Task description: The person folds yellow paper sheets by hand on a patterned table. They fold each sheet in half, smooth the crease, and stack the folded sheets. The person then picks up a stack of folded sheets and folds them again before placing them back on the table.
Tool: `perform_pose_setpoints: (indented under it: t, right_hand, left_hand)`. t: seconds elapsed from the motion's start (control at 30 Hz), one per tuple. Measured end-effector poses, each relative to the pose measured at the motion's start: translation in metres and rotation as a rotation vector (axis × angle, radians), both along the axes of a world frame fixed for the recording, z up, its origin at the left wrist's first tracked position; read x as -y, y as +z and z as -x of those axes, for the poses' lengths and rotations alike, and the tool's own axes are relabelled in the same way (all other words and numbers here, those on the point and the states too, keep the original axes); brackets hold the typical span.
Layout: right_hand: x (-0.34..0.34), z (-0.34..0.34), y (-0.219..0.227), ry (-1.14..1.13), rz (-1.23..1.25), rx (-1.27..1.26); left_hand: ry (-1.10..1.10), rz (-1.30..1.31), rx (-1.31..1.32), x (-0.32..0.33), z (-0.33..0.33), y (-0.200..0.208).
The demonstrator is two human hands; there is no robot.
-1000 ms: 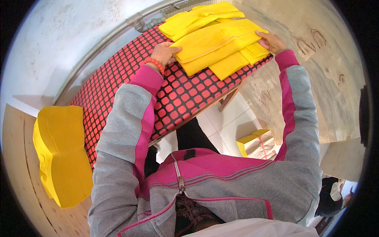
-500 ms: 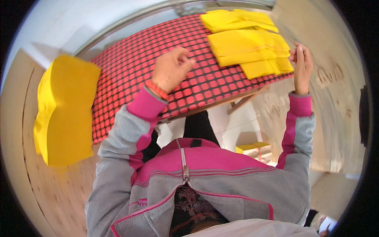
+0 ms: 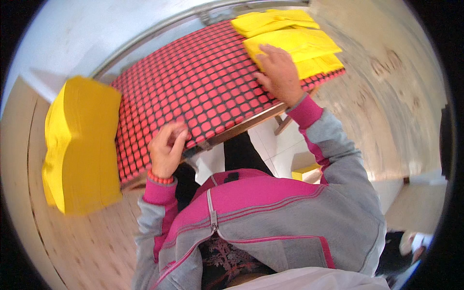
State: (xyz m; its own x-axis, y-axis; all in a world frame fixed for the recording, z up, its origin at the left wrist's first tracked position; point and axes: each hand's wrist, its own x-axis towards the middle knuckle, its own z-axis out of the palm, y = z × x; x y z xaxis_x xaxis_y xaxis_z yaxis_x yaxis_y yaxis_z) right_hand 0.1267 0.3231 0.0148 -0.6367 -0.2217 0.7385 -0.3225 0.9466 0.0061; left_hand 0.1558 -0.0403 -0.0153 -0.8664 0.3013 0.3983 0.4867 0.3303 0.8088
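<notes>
My right hand [image 3: 280, 76] is over the near left edge of a pile of flat yellow sheets [image 3: 304, 44], its fingers stretched out and nothing visible in its grasp. Whether the fingertips press on the sheets I cannot tell. Closer to me, my left hand [image 3: 166, 147], with an orange-red band at the wrist, hovers by the front edge of the table [image 3: 179, 82]. Its fingers curl in toward the thumb around nothing that I can see. A second bundle of yellow sheets [image 3: 273, 21] lies just behind the first.
Beside the table's left end stands a tall, thick yellow stack [image 3: 87, 150]. A wooden board [image 3: 382, 106] rises on the right. Below the table, a small yellow-topped block [image 3: 305, 171] shows near my right sleeve. A metal rail [image 3: 159, 31] runs behind the table.
My right hand has moved left, from the pile's right end to its near left edge, and its fingers have spread. My left hand has drawn back toward me and left.
</notes>
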Motion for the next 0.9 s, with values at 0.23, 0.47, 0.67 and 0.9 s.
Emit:
perform_pose_setpoints:
  t: [0.23, 0.47, 0.67, 0.9]
  right_hand:
    - [-0.025, -0.014, -0.013, -0.171, -0.123, 0.140]
    - [-0.031, -0.001, -0.018, -0.169, -0.256, 0.027]
    - [-0.038, 0.007, -0.021, -0.189, -0.280, 0.044]
    - [-0.038, 0.016, -0.023, -0.236, -0.292, -0.022]
  left_hand:
    - [-0.047, -0.207, 0.193, 0.010, -0.003, -0.001]
    - [-0.060, -0.206, 0.188, 0.012, -0.002, -0.001]
    - [-0.064, -0.218, 0.186, 0.012, -0.002, -0.001]
    - [-0.042, -0.236, 0.210, 0.012, -0.003, -0.002]
